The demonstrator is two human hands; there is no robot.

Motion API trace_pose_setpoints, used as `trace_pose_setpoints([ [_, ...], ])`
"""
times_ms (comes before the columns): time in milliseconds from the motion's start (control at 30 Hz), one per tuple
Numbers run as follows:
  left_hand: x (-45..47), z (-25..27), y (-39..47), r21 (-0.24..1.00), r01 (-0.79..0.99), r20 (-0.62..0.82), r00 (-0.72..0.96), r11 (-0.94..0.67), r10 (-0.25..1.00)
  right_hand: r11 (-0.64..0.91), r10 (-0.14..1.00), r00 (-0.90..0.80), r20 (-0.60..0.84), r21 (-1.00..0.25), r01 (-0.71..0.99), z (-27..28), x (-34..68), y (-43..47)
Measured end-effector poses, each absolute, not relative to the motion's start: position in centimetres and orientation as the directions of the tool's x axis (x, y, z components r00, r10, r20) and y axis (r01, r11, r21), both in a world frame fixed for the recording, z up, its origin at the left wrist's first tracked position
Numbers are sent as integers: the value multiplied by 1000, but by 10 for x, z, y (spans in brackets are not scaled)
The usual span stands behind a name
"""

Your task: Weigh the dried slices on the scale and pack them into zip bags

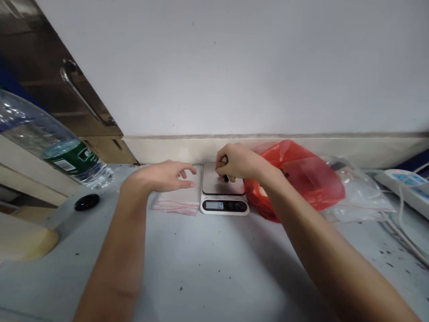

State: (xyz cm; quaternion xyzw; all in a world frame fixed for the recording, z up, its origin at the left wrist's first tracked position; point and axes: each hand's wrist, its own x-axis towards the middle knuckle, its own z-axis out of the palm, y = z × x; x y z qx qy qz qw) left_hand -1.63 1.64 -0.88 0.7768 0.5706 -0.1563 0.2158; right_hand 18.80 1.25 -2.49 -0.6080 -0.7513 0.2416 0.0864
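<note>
A small digital scale (208,197) sits on the table near the wall, its display reading about 0.0. Over its metal plate, my right hand (236,161) is closed around small dark and brownish pieces (226,178) whose kind I cannot make out. Fingers apart and holding nothing, my left hand (167,175) hovers above a stack of clear zip bags (177,203) left of the scale. A red plastic bag (301,179) lies open right of the scale, partly behind my right forearm; pale and dark contents show at its mouth.
A large water bottle (50,138) stands at the left, with a black round lid-like object (87,202) close by. Clear plastic bags (358,197), a white device with blue keys (410,183) and white cables (402,237) occupy the right. The wall (234,67) closes off the back.
</note>
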Motion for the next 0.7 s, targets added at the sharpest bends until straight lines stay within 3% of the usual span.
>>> trace_pose_setpoints([
  [100,-14,-13,19,185,942,-482,334,-278,810,163,968,-216,-126,-337,927,-39,179,16],
  [300,-9,-16,19,188,926,-481,376,-326,792,98,986,-132,-103,-284,954,-49,175,15],
  [700,-2,-18,17,202,919,-493,395,-340,775,126,990,-143,0,-470,874,-52,196,17],
])
